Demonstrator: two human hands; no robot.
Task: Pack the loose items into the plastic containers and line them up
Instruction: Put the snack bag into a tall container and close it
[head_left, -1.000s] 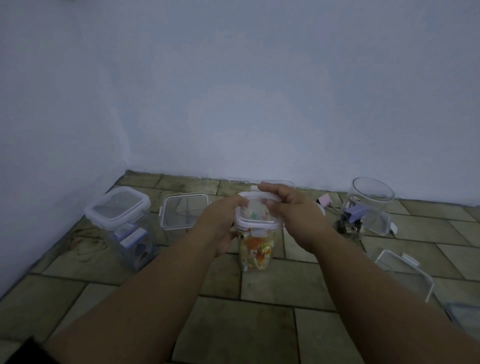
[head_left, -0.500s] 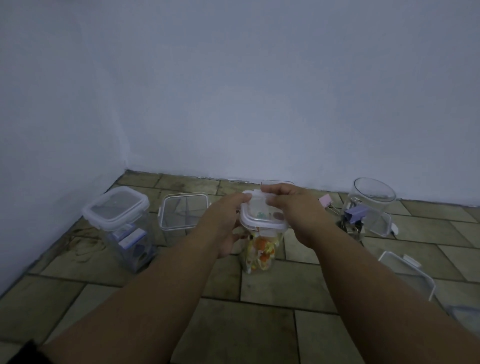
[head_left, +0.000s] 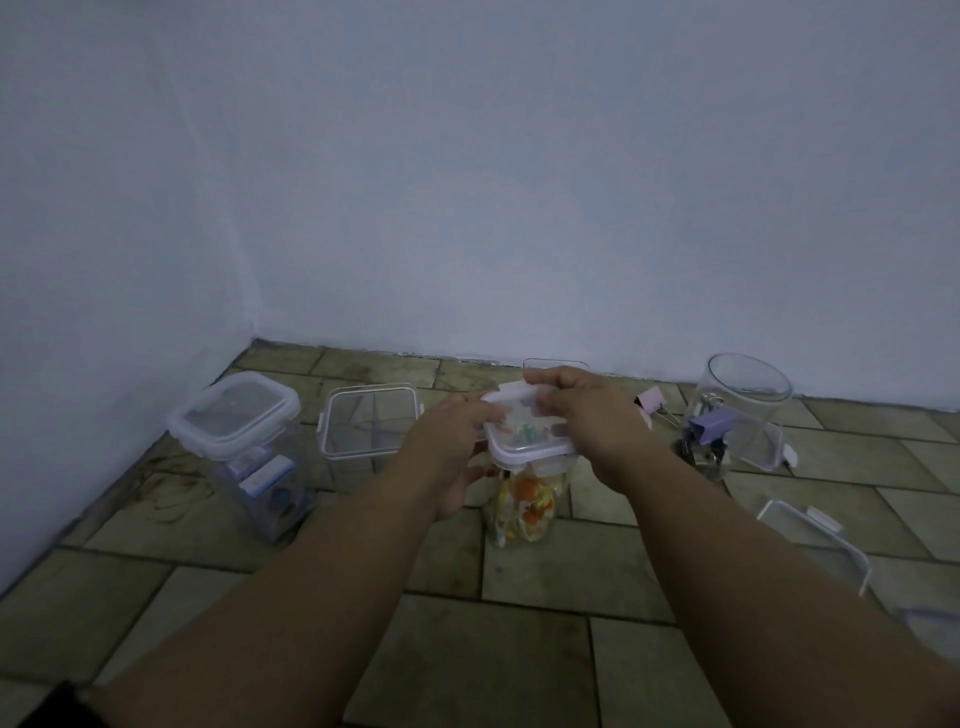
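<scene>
A tall clear container (head_left: 525, 506) with orange and yellow items inside stands on the tiled floor in the middle. Its white-rimmed lid (head_left: 524, 439) sits on top. My left hand (head_left: 452, 447) grips the lid's left side and the container below it. My right hand (head_left: 592, 421) curls over the lid's far right edge, fingers on the back clip. A lidded container (head_left: 244, 457) with blue and white items stands at the left. Beside it is an open clear container (head_left: 363, 431). A round clear jar (head_left: 732, 415) holding binder clips stands at the right.
A pink binder clip (head_left: 649, 401) lies on the floor between my right hand and the round jar. A loose lid (head_left: 815, 540) lies at the right, another (head_left: 556, 364) by the wall. Rubber bands (head_left: 171, 501) lie at the far left. Walls close the back and left.
Both hands have shifted slightly up and back along the lid, the right fingers now over its far edge. The container stays in the same spot.
</scene>
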